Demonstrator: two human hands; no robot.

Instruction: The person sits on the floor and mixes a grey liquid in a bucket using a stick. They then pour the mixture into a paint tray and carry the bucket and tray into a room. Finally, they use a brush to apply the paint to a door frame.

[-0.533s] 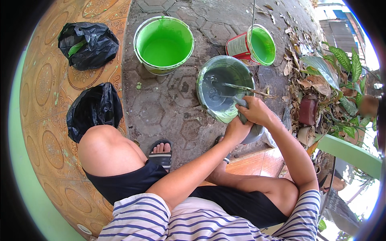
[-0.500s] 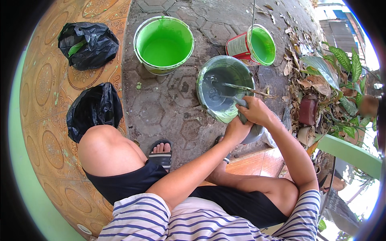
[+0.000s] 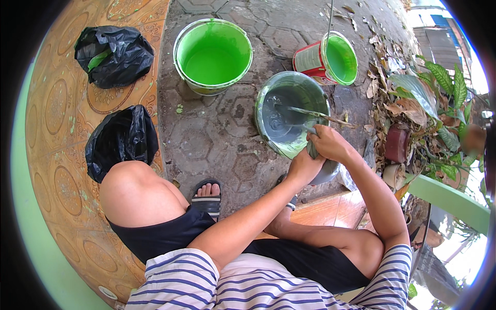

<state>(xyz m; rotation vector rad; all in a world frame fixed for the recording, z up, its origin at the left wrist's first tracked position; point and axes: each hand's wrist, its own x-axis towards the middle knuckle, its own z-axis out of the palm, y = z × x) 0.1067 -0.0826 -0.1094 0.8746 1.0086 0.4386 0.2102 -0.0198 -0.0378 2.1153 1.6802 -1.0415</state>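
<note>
Both my hands close around a soft, bulging grey bag at the near right rim of a grey bucket. My left hand grips it from the near side, and my right hand holds its upper neck above the rim. From the neck a thin grey stream runs into grey liquid in the bucket, stirring ripples. Whether the bag is plastic or cloth, I cannot tell. A paint-smeared stick rests in the bucket and sticks out over the right rim.
Beyond stand a large bucket of green paint and a smaller red-and-white pail of green paint. Two black plastic bags sit on the orange tiles at left. Potted plants and dry leaves line the right.
My right hand has tightened and shifted slightly around the bag's neck, so less grey shows there. Ripples in the bucket have spread. The view has shifted a little.
</note>
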